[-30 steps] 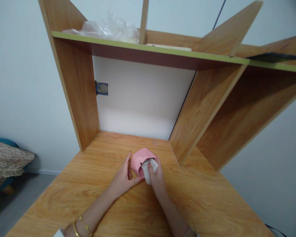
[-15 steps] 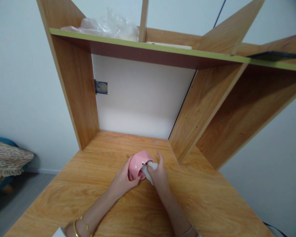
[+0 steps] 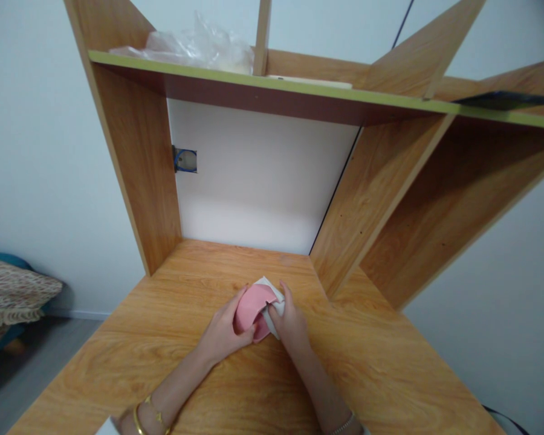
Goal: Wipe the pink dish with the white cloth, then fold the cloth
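Note:
A glossy pink bowl [image 3: 250, 307] is tilted on its side above the desk, its opening turned toward the right. My left hand [image 3: 224, 329] is wrapped around its left side, thumb at the lower rim. In my right hand [image 3: 294, 323] there is a white tissue or cloth [image 3: 272, 314], pinched over the bowl's right rim. Part of the white piece shows above the rim and part below, by the opening. Most of the bowl's inside is hidden by the white piece and my fingers.
Under my hands lies a wooden desk [image 3: 172, 368], with a side panel [image 3: 138, 163] at left and a divider [image 3: 376, 199] at right. Overhead, a shelf [image 3: 299, 92] carries a clear plastic bag [image 3: 199, 48] and a dark flat item [image 3: 503, 99]. A patterned cloth [image 3: 13, 290] drapes at far left.
My right hand has shifted slightly left and the white piece now wraps over the bowl's upper right rim. The bowl has turned a little. My left hand keeps its hold.

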`<control>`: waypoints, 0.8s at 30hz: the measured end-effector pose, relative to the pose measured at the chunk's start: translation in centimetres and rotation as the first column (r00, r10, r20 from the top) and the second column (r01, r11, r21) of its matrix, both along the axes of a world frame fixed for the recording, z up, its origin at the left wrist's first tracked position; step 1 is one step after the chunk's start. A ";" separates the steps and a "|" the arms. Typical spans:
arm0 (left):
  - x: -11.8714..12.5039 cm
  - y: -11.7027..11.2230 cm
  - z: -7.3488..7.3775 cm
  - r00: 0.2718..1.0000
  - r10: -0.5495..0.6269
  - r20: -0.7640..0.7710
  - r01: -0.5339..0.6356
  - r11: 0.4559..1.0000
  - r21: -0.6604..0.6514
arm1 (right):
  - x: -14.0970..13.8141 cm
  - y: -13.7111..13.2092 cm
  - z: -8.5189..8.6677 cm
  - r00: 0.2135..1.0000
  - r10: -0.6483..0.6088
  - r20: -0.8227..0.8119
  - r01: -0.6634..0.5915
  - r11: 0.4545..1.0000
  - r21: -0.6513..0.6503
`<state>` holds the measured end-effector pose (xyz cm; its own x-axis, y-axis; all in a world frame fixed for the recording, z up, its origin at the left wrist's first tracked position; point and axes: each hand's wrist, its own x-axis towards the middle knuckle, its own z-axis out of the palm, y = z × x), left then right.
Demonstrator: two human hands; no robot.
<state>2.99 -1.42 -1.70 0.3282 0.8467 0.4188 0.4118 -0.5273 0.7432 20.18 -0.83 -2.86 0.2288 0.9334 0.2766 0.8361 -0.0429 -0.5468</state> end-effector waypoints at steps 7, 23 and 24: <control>-0.1 0.4 -0.1 0.996 0.084 0.020 -0.083 0.994 -0.078 | -0.3 -0.5 -0.4 0.975 0.083 -0.205 -0.066 0.994 0.087; 0.4 0.4 -0.7 0.985 0.021 0.173 -0.001 0.994 -0.113 | -0.4 -0.2 0.8 0.967 -0.122 -0.226 0.136 0.989 0.049; 0.3 0.4 -0.6 0.988 0.029 0.150 -0.016 0.996 -0.086 | -0.3 -0.4 1.1 0.977 -0.146 -0.155 0.154 0.987 0.039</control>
